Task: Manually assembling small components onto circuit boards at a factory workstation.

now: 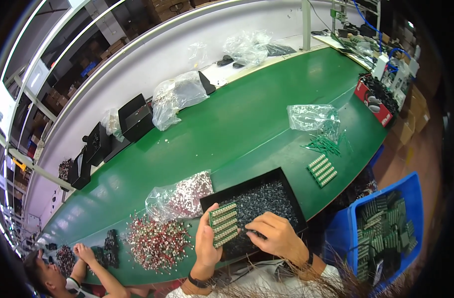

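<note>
Right over the left end of the black tray [237, 192], I've got the green board [223, 226] up in the left hand [207, 243], thumb and fingers gripping it by its left side. The big thing from my end is the gap to the right hand [275, 233]: the board lies just left of those fingertips, which hover right by its lower right edge. They're bunched together, but I honestly can't tell if they're pinching one of the small black parts [266, 201] or nothing. Left hand's the nearer one, obviously, since it's holding the thing. Board's face is turned up toward my view, long axis running away from the wearer, top end tipped slightly left, pale rows crossing side to side.
</note>
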Available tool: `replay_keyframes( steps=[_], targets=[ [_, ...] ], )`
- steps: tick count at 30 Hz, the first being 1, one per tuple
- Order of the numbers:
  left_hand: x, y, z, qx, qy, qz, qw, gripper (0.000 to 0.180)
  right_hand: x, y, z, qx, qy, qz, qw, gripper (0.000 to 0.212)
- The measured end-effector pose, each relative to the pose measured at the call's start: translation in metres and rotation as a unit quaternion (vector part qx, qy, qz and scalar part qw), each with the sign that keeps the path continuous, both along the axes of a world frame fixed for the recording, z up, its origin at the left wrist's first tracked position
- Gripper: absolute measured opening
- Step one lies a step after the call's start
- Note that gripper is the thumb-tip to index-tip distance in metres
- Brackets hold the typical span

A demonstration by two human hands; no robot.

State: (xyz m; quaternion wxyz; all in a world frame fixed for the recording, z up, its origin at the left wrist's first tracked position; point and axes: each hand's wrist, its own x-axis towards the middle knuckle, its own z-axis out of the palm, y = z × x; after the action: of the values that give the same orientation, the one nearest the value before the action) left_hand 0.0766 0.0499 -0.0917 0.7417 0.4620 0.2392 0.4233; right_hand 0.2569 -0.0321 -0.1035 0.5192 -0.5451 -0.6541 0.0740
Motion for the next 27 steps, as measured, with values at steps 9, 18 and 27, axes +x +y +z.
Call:
replay_keyframes(
  steps=[9,18,27],
  targets=[
    [0.005,-0.001,-0.002,0.48,0.193,0.041,0.855,0.083,0.001,-0.023,-0.003,-0.159,0.466,0.155,0.856,0.073],
    [0.006,0.0,-0.008,0.344,0.065,0.13,0.928,0.108,-0.001,-0.023,-0.01,-0.113,0.552,0.228,0.794,0.064],
    [0.004,-0.002,0.0,-0.137,-0.054,-0.103,0.984,0.078,-0.013,-0.014,-0.005,-0.142,0.5,0.178,0.836,0.054]
  ],
)
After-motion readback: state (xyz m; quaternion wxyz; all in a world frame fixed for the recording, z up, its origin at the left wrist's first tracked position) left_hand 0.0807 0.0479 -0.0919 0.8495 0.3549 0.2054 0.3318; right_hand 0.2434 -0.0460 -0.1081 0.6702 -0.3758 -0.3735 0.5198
